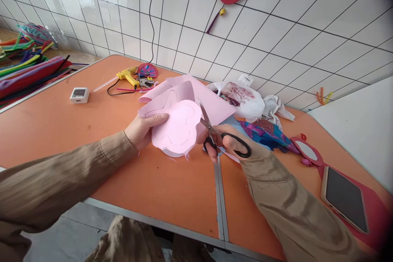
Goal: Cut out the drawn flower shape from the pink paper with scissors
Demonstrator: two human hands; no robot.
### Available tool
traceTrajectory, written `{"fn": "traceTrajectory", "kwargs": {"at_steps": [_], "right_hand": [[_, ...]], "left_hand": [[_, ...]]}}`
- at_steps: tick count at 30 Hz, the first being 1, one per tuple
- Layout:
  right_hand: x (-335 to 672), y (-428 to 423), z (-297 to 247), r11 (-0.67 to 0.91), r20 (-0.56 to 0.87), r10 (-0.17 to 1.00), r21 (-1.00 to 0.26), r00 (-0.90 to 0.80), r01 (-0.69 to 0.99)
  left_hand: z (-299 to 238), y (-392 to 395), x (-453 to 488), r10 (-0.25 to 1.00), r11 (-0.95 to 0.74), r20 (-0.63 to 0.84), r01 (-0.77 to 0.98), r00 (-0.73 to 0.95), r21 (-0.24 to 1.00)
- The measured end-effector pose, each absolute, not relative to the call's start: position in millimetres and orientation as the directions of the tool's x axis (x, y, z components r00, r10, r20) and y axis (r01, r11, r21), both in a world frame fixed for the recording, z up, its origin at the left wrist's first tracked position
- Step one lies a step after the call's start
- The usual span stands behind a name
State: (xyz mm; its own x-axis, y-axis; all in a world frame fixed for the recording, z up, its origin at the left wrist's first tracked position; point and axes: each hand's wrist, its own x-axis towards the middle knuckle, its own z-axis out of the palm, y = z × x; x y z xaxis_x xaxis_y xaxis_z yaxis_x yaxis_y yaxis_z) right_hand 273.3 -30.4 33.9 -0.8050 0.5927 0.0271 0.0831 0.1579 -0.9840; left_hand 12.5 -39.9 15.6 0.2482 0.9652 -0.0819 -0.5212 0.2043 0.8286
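Note:
My left hand (144,130) is closed on the left edge of a pink paper sheet (179,125), holding it above the orange table (61,127). A curvy outline is drawn on the paper, and part of it is cut to a rounded lobed shape. My right hand (229,143) grips black-handled scissors (215,133), fingers through the loops. The blades point up and left into the paper's right edge.
A yellow glue gun (127,75), a small white device (79,95) and pipe cleaners (27,71) lie at the left. A plastic bag (242,98), patterned blue fabric (267,133), a small red-framed mirror (307,151) and a phone (344,198) lie at the right. The tiled wall is behind.

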Motion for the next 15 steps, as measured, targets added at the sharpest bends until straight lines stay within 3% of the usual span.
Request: {"fn": "traceTrajectory", "kwargs": {"at_steps": [6,10,15], "right_hand": [[273,-32,39,0.100,-0.065,0.547,-0.985,-0.835,0.142],[276,-31,31,-0.026,-0.062,0.548,-0.998,-0.834,0.056],[281,-30,25,-0.154,-0.090,0.524,-0.988,-0.847,0.009]], "left_hand": [[13,-38,12,0.949,0.292,-0.165,-0.550,0.270,0.782],[13,-38,13,0.946,0.309,-0.187,-0.563,0.264,0.767],[13,-40,13,0.973,0.197,-0.100,-0.523,0.209,0.829]]}}
